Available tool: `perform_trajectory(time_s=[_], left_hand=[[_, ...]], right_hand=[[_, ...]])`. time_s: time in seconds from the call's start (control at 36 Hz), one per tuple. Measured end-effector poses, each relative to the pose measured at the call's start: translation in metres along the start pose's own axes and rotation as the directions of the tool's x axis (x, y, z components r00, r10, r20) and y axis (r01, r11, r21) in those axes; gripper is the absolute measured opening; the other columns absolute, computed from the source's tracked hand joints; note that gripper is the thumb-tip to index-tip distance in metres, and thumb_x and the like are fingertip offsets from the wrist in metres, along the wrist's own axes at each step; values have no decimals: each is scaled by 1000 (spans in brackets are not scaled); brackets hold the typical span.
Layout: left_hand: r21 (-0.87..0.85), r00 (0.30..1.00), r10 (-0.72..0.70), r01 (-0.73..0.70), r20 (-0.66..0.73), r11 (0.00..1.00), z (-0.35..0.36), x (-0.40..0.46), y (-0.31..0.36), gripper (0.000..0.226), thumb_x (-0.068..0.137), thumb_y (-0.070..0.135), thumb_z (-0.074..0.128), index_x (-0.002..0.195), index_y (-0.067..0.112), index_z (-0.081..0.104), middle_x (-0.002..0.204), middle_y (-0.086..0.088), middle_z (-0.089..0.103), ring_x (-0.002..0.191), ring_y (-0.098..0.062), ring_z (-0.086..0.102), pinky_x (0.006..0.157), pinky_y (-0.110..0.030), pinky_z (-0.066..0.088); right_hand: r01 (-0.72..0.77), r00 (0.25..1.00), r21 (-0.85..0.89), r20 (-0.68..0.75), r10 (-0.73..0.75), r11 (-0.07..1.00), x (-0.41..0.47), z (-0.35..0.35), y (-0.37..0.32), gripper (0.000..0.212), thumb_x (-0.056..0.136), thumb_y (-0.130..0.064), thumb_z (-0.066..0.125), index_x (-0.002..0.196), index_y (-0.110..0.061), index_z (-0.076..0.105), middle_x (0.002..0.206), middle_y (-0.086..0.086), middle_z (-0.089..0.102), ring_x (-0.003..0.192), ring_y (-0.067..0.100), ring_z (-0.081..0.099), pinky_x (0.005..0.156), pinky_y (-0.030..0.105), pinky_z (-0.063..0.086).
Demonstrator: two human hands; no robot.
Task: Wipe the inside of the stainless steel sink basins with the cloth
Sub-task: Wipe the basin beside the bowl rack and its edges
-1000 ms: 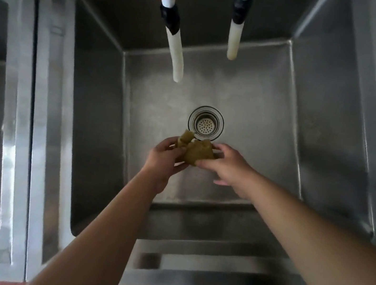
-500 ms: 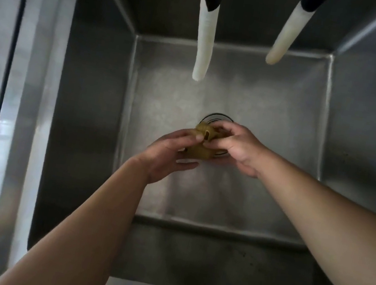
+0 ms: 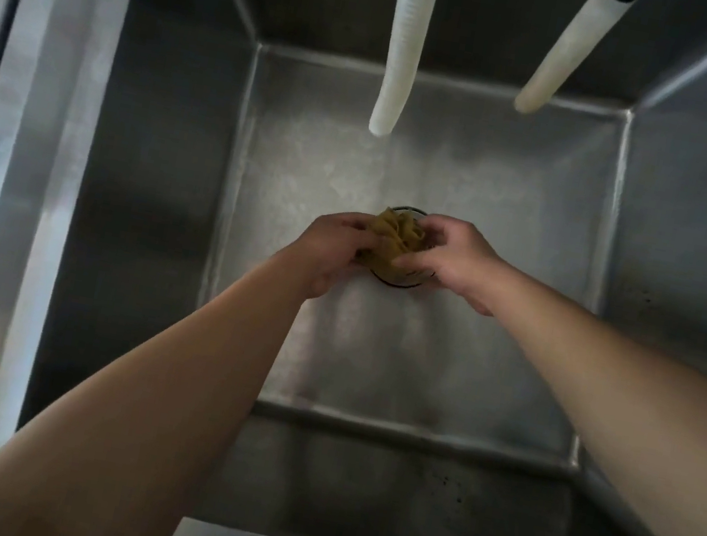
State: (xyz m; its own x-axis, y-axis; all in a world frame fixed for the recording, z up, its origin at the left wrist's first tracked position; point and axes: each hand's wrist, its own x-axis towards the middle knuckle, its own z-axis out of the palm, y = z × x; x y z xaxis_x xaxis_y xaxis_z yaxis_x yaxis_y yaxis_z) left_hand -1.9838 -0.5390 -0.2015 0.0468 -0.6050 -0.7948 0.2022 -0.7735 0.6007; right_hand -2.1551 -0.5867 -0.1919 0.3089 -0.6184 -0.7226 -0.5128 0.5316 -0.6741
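Head view: sink basin [image 3: 393, 379] fills the frame; two white hoses [image 3: 399, 63] hang at top centre. Left hand [image 3: 330, 250] and right hand [image 3: 454, 259], close together at frame centre, both pinch the bunched cloth [image 3: 395, 247] directly above the drain [image 3: 396, 281]. Risks: wadded cloth gives little wiping contact w/ the steel; corners and walls likely missed; a loose grip could drop it onto the drain.

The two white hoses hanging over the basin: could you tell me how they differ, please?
The left hose hangs almost straight down, while the right hose slants down to the left. The left hose's tip reaches lower in the picture, nearer the cloth, while the right hose's tip ends higher. Both are white with dark collars at the top.
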Motion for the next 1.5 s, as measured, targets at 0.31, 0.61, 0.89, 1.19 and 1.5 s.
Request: perform_trajectory(time_s=[0.31, 0.61, 0.89, 1.19, 1.5], left_hand=[[857, 926, 372, -238, 59, 456, 24, 28, -24, 24, 85, 13, 63, 108, 15, 68, 108, -11, 70, 102, -32, 62, 76, -31, 43], [946, 865, 465, -288, 190, 150, 17, 29, -50, 29, 91, 34, 59, 118, 27, 63, 120, 4, 65, 136, -22, 35, 98, -33, 18], [942, 912, 400, -210, 92, 261, 33, 32, -56, 37, 91, 23, 51, 127, 33, 55, 109, -1, 71, 99, -30, 66, 71, -29, 40], [891, 890, 440, -96, -123, 444, 47, 31, -81, 26, 88, 31, 41, 113, 40, 39, 91, 4, 70, 81, -27, 66, 62, -30, 34], [865, 933, 317, -10, -173, 501, 51, 28, -64, 25, 94, 26, 45, 115, 38, 51, 105, -3, 68, 90, -29, 64, 72, -34, 48]], right_hand=[[-68, 971, -634, -219, -95, 771, 37, 13, 28, 20, 79, -7, 52, 80, -26, 58, 81, -8, 52, 85, 24, 48, 80, 34, 25], [3, 974, -806, -131, -183, 592, 37, 21, 45, 23, 86, -17, 48, 75, -37, 53, 90, -3, 56, 114, 27, 39, 89, 39, 20], [32, 954, -801, -155, -258, 598, 30, 24, 55, 22, 88, -14, 48, 82, -35, 51, 93, -8, 68, 108, 20, 42, 86, 39, 20], [-11, 908, -755, -282, -310, 655, 28, 37, 68, 20, 87, -16, 48, 92, -31, 61, 96, -4, 69, 108, 21, 47, 81, 39, 17], [-157, 933, -537, -356, -54, 829, 28, 34, 50, 29, 89, -14, 49, 90, -38, 64, 108, -8, 69, 114, 20, 47, 78, 36, 15]])
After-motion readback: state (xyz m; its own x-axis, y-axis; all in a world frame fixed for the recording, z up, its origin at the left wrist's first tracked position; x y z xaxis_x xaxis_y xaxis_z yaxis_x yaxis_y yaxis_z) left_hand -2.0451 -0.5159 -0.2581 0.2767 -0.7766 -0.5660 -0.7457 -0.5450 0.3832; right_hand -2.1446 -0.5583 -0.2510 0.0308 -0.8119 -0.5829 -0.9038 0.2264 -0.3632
